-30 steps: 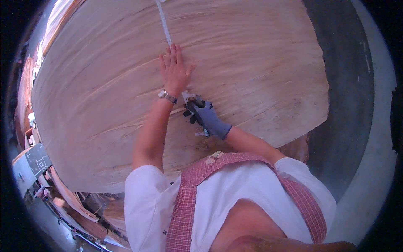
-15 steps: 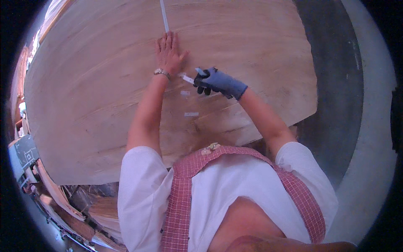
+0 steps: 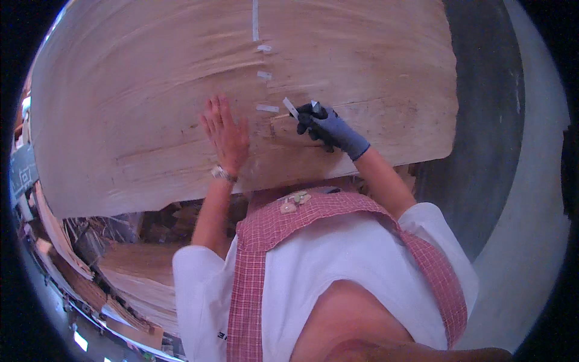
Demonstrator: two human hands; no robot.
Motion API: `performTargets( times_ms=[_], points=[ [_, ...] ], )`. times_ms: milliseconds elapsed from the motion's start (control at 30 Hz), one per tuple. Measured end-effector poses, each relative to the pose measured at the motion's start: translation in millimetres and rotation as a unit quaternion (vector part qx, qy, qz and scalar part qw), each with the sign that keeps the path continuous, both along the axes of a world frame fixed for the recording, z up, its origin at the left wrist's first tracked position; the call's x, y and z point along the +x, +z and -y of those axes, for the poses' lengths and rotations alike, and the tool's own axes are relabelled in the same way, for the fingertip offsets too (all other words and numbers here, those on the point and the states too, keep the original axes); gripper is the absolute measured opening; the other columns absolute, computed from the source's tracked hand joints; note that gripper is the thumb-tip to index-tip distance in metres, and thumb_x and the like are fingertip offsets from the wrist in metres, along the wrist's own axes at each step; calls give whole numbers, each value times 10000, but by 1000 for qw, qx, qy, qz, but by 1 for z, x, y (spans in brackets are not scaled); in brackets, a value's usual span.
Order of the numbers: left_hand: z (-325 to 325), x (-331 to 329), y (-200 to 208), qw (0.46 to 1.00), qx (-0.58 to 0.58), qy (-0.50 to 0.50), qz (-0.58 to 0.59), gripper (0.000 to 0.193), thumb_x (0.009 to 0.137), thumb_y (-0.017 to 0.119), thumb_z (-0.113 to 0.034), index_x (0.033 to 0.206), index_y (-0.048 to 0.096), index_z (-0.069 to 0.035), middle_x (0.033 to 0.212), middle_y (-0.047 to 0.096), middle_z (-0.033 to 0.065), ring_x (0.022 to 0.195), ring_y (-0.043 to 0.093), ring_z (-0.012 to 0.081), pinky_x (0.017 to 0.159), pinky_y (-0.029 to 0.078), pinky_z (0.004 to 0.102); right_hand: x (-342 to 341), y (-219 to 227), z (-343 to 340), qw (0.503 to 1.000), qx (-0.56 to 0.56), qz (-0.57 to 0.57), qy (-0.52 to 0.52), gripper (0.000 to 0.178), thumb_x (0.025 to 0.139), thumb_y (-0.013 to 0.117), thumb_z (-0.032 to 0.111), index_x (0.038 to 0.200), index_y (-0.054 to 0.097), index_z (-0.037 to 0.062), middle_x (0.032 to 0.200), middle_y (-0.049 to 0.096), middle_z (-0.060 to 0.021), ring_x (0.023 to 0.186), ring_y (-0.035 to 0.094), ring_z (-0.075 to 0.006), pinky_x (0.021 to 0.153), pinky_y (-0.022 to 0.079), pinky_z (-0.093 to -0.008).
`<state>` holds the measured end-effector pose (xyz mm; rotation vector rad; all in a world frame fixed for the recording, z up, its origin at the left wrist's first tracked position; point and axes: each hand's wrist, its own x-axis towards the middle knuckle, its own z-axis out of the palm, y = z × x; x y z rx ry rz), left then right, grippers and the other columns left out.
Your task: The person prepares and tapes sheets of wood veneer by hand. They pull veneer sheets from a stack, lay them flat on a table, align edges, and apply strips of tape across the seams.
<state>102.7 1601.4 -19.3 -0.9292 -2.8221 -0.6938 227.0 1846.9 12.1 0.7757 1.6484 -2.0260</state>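
Note:
My bare left hand [image 3: 228,136] lies spread on a wide sheet of wood veneer [image 3: 151,102], left of the seam. A watch-like band circles its wrist. My right hand [image 3: 330,129], in a blue-grey glove with dark fingers, is closed just right of the seam. From its fingers a short white strip of tape [image 3: 291,107] sticks out, slanting up and left. A small grey-blue object [image 3: 318,107] also shows at the top of this hand; its kind is unclear. Short tape pieces [image 3: 267,108] cross the seam, in line with a long white tape [image 3: 255,21] farther off.
The veneer's ragged near edge runs just in front of my checked red apron [image 3: 301,214]. Below it, at the left, lie stacked wood sheets [image 3: 136,265]. Dark flooring [image 3: 485,120] and a paler grey strip [image 3: 537,199] extend along the right.
Both hands have come nearer the veneer's close edge. My left hand has moved off the seam to the left, uncovering tape pieces. The view has shifted, and the white strip now points more steeply upward.

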Motion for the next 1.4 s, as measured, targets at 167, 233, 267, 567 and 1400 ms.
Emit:
performTargets(
  times_ms=[167, 233, 267, 567, 1400],
  points=[
    [24, 81, -12, 996, -49, 7, 74, 808, 911, 534, -485, 1516, 210, -60, 1576, 210, 147, 1467, 149, 327, 1178, 83, 514, 17, -9, 13, 999, 2, -52, -6, 313, 947, 597, 364, 1078, 609, 80, 813, 664, -34, 591, 519, -89, 526, 441, -242],
    [24, 84, -12, 997, -15, 33, 62, 815, 915, 509, -517, 1518, 204, -61, 1576, 208, 147, 1467, 151, 324, 1178, 84, 512, 28, -6, 15, 998, 21, -66, 1, 295, 951, 588, 364, 1041, 602, 84, 807, 661, -32, 598, 520, -87, 527, 440, -245],
    [25, 95, -14, 997, -26, 37, 59, 811, 913, 517, -510, 1515, 212, -62, 1573, 215, 148, 1464, 159, 325, 1177, 91, 513, 32, -5, 16, 997, 30, -74, 6, 287, 953, 583, 365, 1023, 598, 86, 804, 660, -31, 602, 521, -87, 527, 439, -247],
    [12, 134, -19, 999, -36, 22, -2, 769, 851, 625, -391, 1479, 308, -81, 1534, 299, 141, 1434, 239, 312, 1166, 154, 511, 46, -31, -1, 979, 149, -95, 100, 231, 945, 547, 294, 910, 602, 73, 722, 594, -16, 591, 505, -112, 514, 411, -271],
    [-253, 254, 0, 908, -35, -410, 75, 720, 858, 612, -194, 1493, 296, -71, 1517, 317, 195, 1399, 289, 361, 1128, 230, 478, 273, -48, 56, 845, 107, -14, -523, 464, 804, 757, 394, 1095, 598, 69, 1015, 642, -130, 903, 601, -232, 751, 500, -384]
  ],
)
